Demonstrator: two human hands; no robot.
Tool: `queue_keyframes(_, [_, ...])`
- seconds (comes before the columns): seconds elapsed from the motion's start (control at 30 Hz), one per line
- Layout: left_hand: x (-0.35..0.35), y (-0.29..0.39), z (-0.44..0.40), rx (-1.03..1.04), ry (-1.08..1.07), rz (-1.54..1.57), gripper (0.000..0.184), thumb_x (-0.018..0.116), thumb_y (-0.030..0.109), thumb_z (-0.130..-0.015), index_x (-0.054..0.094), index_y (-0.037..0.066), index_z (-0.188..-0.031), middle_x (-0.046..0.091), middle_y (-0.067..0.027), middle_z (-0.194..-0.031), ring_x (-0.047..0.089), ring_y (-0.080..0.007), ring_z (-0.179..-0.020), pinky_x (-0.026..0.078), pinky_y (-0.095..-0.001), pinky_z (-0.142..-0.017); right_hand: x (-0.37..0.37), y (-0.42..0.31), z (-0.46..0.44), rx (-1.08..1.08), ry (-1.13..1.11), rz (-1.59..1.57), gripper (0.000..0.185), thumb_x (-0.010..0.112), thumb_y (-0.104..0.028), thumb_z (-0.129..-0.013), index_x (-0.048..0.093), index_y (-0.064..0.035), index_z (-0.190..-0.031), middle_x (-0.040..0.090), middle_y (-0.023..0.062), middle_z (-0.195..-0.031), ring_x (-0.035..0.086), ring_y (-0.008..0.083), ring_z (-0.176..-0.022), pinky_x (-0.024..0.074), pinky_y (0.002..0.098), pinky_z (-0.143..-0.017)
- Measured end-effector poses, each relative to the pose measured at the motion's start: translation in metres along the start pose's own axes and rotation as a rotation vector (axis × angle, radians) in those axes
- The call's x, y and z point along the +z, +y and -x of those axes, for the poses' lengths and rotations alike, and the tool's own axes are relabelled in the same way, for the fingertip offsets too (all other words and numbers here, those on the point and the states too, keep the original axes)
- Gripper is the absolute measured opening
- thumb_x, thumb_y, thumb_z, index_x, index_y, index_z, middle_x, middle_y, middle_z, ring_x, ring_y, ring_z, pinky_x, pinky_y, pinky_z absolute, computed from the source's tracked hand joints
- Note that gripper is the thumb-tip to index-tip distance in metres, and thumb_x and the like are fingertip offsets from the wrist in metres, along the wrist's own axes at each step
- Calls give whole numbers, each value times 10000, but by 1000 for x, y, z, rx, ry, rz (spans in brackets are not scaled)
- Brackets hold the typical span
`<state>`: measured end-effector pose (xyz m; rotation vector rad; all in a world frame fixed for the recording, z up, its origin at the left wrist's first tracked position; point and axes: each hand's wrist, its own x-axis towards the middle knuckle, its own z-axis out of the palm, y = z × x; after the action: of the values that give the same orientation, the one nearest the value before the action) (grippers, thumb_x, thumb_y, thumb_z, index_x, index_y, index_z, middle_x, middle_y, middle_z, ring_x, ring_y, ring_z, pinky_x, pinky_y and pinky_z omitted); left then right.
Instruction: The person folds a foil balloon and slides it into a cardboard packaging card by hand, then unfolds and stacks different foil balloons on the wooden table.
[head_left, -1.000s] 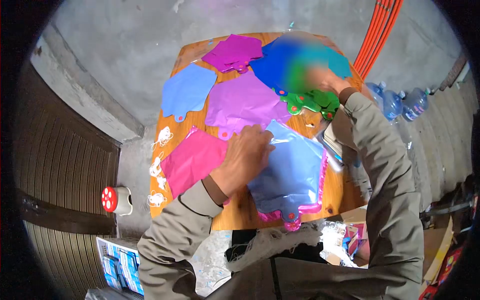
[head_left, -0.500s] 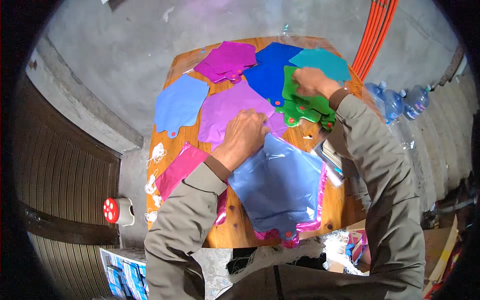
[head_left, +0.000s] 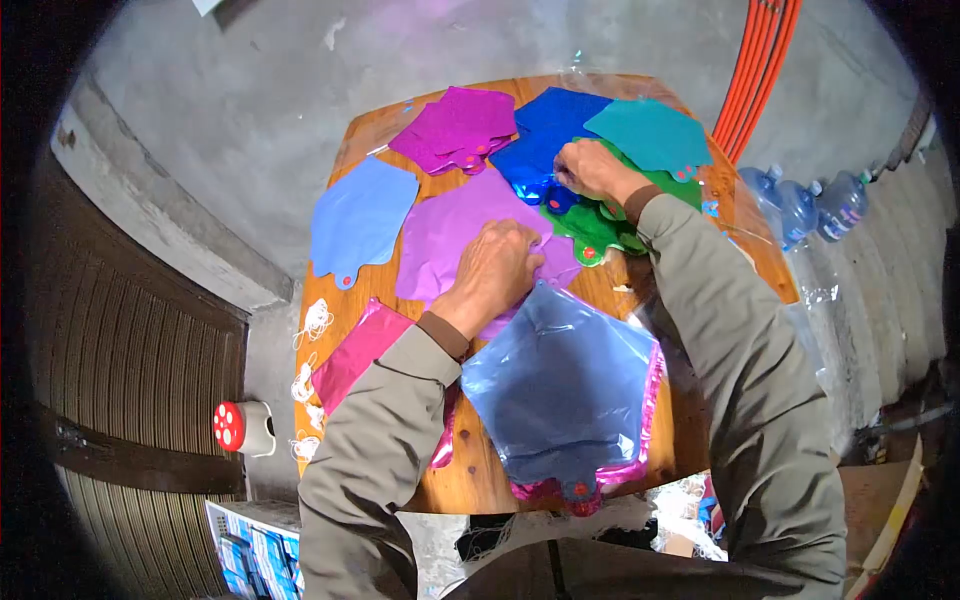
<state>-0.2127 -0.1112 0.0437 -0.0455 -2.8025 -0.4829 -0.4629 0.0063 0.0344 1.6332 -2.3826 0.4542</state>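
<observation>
My right hand (head_left: pixel 597 170) is closed, its fingertips pinching the edge of a dark blue foil sheet (head_left: pixel 550 110), which looks crumpled and shiny beside them. A green foil piece (head_left: pixel 590 225) with a red-dotted tab lies under that wrist. My left hand (head_left: pixel 495 262) rests on a lilac foil sheet (head_left: pixel 435 240) with its fingers curled together; what they hold, if anything, is hidden. Just below that hand, close to me, a pale blue pentagon-shaped foil sheet (head_left: pixel 560 380) lies over pink foil (head_left: pixel 655 390), whose edges show at the side and bottom.
Around the wooden table (head_left: pixel 470 480) lie magenta sheets (head_left: pixel 460 120), a teal sheet (head_left: pixel 650 135), a light blue sheet (head_left: pixel 362 215) and a pink foil strip (head_left: pixel 360 345). White string bundles (head_left: pixel 316 320) line the left edge. Water bottles (head_left: pixel 797 212) stand beyond the right edge; a red-topped stool (head_left: pixel 243 428) is left.
My right hand has moved left from the green foil to the dark blue sheet, whose lower part is now crumpled. My left hand stays in nearly the same place.
</observation>
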Motion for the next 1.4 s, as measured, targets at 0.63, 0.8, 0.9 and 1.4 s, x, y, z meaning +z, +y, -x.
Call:
queue_keyframes(0.63, [34,1,-25,302,161,88,258,671,103,-907,733,-1,-1135,702,-219,-1116,658,-408,-1061,539,-494,-913,-61,24,60,170,-303,-86,347,827,-268,-779,755,-15,-1007,752,233,-979,726,403,-925,569,489,-823])
queue_keyframes(0.8, [56,0,-31,300,137,36,290,627,88,-911,732,5,-1168,690,-214,-1164,655,-392,-1083,539,-487,-918,-42,35,73,117,-143,29,212,744,-204,-832,750,-28,-951,744,199,-918,708,396,-843,556,484,-749])
queue_keyframes(0.9, [47,7,-32,237,34,-13,318,640,81,-924,708,4,-1224,676,-225,-1249,649,-390,-1149,539,-469,-965,-51,60,65,147,-26,-112,187,695,-205,-888,745,-31,-933,720,156,-840,698,287,-764,530,446,-687])
queue_keyframes(1.4, [-41,2,11,-490,-153,1433,641,420,530,-1112,537,-19,-1419,684,-135,-1166,699,-190,-932,619,-339,-842,-155,-166,157,-13,-38,-623,189,681,-161,-918,690,17,-980,675,152,-804,694,277,-800,555,403,-744])
